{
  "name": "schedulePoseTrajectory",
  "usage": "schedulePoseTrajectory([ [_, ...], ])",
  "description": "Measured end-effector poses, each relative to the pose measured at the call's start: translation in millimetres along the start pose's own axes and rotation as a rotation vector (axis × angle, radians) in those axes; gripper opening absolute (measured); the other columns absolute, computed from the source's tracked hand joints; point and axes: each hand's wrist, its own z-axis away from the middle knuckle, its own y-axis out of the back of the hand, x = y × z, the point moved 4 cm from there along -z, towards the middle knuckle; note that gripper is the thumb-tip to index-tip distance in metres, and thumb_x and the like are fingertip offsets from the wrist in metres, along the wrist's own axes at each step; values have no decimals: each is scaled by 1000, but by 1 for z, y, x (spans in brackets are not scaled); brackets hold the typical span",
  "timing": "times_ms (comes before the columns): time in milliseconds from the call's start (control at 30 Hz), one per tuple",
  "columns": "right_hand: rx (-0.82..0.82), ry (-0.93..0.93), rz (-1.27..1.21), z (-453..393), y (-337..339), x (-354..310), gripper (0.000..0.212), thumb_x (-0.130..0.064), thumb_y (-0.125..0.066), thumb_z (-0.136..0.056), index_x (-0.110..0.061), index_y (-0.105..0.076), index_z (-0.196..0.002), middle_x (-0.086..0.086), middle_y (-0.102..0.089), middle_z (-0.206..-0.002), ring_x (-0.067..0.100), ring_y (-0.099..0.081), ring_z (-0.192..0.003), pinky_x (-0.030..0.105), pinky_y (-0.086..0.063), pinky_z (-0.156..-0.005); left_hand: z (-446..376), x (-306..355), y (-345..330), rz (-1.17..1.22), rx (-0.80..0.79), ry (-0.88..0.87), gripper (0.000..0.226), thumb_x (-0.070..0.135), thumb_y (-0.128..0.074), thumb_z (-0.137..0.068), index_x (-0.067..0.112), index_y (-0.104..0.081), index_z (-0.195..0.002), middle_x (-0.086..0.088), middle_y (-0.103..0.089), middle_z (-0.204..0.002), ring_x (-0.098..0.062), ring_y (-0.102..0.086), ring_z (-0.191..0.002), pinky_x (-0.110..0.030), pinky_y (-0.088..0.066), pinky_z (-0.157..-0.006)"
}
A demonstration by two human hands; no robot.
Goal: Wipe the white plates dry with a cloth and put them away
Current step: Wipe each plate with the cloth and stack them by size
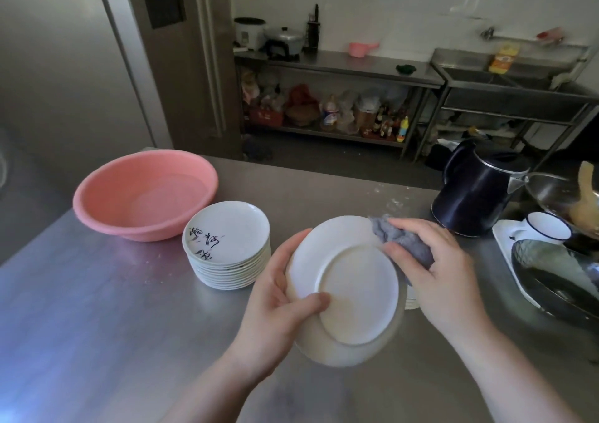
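My left hand [278, 299] grips a white plate [350, 289] by its left rim, thumb on the underside, which faces me. The plate is tilted above the steel counter. My right hand [437, 270] holds a bunched grey cloth [398, 237] against the plate's upper right edge. A stack of several white plates [227, 247] stands on the counter to the left; the top one carries black brush writing. Behind the held plate, the edge of another plate pile [411, 299] peeks out, mostly hidden.
A pink plastic basin [142, 195] sits at the back left of the steel counter [97, 309]. A dark kettle [476, 195] stands at the back right. Further right are a white tray [505, 241] with an enamel cup [547, 231] and a dark pan [557, 280].
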Motion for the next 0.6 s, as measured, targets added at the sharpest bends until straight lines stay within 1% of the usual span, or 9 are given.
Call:
schedulePoseTrajectory([
  [67,-21,70,46,0,-9,-5,26,-31,-59,-87,-29,-69,-110,-28,-56,-117,-6,-47,-112,4,-30,-93,-1,1,2,-29,12,-7,73,-5,-65,-68,21,-51,-135,6,-64,-129,-14,-59,-121,-28,-49,-99],
  [133,-37,116,65,1,-17,-10,30,-31,-55,-90,-23,-71,-113,-24,-56,-118,-8,-44,-110,2,-26,-94,-1,1,3,-60,11,-9,73,-6,-65,-69,24,-52,-134,7,-64,-129,-13,-59,-122,-29,-48,-101],
  [167,-35,154,78,2,-20,-15,31,-32,-53,-90,-21,-71,-113,-20,-57,-119,-7,-45,-108,3,-27,-96,-2,1,3,-75,6,-7,73,-6,-65,-69,25,-52,-134,8,-65,-128,-12,-59,-121,-27,-49,-99],
  [233,-52,266,100,6,-28,-28,30,-30,-51,-92,-21,-72,-110,-13,-60,-121,4,-48,-106,9,-30,-97,-2,-1,2,-91,-10,5,73,-7,-64,-69,24,-52,-134,7,-66,-126,-12,-60,-119,-25,-49,-96],
  [300,-108,386,91,13,-40,-45,25,-26,-53,-92,-21,-74,-106,-8,-63,-120,12,-51,-106,17,-36,-98,-1,-2,-1,-106,-26,11,73,-7,-64,-69,21,-51,-136,5,-65,-129,-14,-58,-124,-26,-47,-100],
  [400,-196,527,112,15,-48,-58,24,-25,-54,-92,-20,-75,-102,-6,-65,-117,15,-53,-105,24,-40,-97,1,-1,-2,-105,-30,-12,71,-11,-62,-71,15,-52,-136,4,-62,-134,-12,-53,-129,-23,-43,-103],
  [467,-202,516,142,5,-42,-53,23,-26,-54,-93,-21,-75,-102,-9,-65,-117,15,-53,-104,23,-40,-96,0,0,-1,-62,-50,3,72,-10,-63,-71,15,-52,-137,2,-62,-134,-13,-55,-128,-27,-46,-103],
  [567,-120,350,124,-11,-24,-39,18,-22,-59,-91,-23,-74,-102,-14,-64,-115,13,-53,-106,14,-36,-96,-2,3,5,6,-47,29,71,-6,-65,-69,21,-53,-134,1,-66,-129,-15,-61,-120,-24,-51,-91],
  [600,-97,321,119,-12,-22,-38,18,-19,-61,-89,-23,-74,-102,-15,-63,-114,12,-53,-107,13,-35,-96,-3,4,6,8,-46,26,71,-6,-66,-69,21,-53,-134,1,-66,-128,-15,-62,-118,-24,-51,-89],
])
